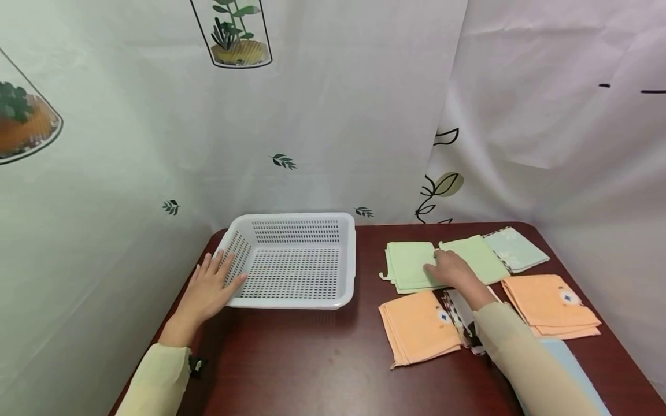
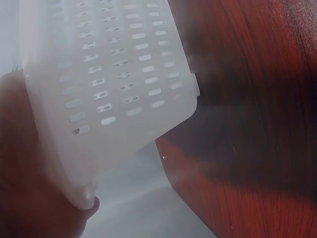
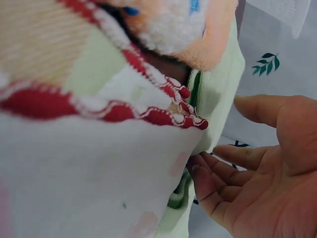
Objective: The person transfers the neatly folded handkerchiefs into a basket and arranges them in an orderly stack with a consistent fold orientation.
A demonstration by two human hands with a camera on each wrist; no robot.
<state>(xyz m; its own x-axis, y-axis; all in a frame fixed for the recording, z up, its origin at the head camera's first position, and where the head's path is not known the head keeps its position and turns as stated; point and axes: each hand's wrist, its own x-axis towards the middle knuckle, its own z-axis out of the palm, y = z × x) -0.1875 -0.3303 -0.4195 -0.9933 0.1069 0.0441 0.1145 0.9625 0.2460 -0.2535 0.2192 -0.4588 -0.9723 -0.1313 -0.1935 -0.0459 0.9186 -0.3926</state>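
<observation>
My left hand [image 1: 208, 289] rests with spread fingers on the left rim of a white perforated plastic basket [image 1: 286, 303]. In the left wrist view, part of that hand [image 2: 25, 163] lies along the outer edge of the basket [image 2: 124, 114]. My right hand [image 1: 455, 268] is at two folded light green towels, one on the left [image 1: 408, 266] and one on the right [image 1: 484, 257]. Up close in the right wrist view, the thumb stands apart from the fingers of the hand [image 3: 267, 173], whose fingertips touch the green towel's edge [image 3: 223, 94].
Near my right forearm lie two folded orange towels, one left [image 1: 418, 326] and one right [image 1: 546, 297], with a patterned white towel [image 1: 460, 309] between. A pale green patterned towel [image 1: 515, 248] lies at the back right, a light blue cloth [image 1: 569, 361] at the front right. All are on the dark red table [image 1: 312, 370].
</observation>
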